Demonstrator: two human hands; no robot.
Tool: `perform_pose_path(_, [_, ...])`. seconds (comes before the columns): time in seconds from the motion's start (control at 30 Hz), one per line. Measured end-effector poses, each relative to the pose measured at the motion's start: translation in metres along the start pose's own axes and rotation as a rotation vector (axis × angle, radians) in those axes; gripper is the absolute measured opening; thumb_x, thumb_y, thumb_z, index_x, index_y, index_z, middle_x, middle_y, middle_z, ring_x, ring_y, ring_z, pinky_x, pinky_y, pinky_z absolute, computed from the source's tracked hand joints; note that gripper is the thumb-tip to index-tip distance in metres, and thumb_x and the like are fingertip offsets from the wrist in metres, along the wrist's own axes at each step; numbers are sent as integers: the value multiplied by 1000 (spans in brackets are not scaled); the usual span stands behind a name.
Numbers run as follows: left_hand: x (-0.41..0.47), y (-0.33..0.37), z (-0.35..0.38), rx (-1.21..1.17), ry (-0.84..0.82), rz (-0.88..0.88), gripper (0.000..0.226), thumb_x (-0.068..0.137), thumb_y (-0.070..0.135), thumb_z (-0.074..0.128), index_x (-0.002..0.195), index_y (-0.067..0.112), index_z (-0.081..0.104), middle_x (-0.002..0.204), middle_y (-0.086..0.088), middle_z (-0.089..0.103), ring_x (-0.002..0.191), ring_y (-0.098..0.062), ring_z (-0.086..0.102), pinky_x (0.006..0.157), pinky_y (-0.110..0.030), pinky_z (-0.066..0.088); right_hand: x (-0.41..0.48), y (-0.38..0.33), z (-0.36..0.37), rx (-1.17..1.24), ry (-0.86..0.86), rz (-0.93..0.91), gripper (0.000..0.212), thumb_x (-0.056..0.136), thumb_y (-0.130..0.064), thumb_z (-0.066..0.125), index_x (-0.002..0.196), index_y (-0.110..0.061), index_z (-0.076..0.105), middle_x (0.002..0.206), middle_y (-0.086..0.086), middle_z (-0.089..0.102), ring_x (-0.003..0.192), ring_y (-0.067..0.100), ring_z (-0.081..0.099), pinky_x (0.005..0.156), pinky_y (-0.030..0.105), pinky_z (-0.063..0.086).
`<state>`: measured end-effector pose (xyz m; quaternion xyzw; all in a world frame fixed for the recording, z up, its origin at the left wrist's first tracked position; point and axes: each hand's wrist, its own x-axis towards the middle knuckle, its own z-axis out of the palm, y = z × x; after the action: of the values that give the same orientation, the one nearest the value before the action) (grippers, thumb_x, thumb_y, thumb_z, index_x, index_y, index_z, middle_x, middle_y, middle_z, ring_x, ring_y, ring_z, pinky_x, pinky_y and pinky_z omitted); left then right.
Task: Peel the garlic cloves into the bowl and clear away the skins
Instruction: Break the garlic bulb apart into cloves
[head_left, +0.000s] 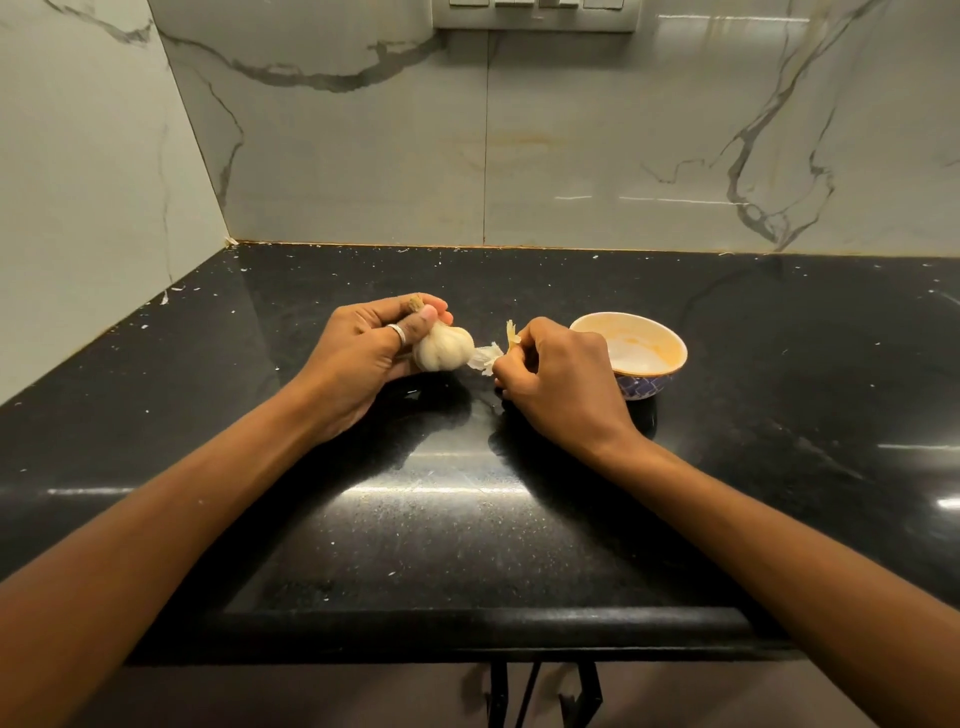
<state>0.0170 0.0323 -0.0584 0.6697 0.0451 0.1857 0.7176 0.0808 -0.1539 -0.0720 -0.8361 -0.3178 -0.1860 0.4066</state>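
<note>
Head view: my left hand grips the whole garlic bulb above the counter. My right hand pinches a loose skin. Bowl beside it holds no cloves. Early stage; nearly all peeling and clearing remain.

I read a black speckled stone countertop, glossy, with a rounded front edge, meeting pale wall panels at the back and left. One item stands directly on it: a small bowl, blue-patterned outside and pale inside, right of centre. Small white flecks lie scattered on it, mostly toward the back and left edges.
</note>
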Motion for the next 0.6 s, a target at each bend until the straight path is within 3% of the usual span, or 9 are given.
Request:
perform_pose_path(0.27, [5,0,-1,-89,59,-9,17,102,14,53,109,7,67,107,-7,72,97,-19,73,73,-31,61,-5,-1,-3,-18,11,-65,17,88,-20,64,76,-7,64,63,5,65,60,26,60,60,46,51])
perform_pose_path(0.6, [5,-1,1,-108,88,8,16,103,15,52,103,12,68,99,-1,73,92,-15,71,76,-32,62,-7,-4,-3,-16,47,-129,22,81,-26,58,70,-7,61,57,8,59,54,29,53,54,43,46])
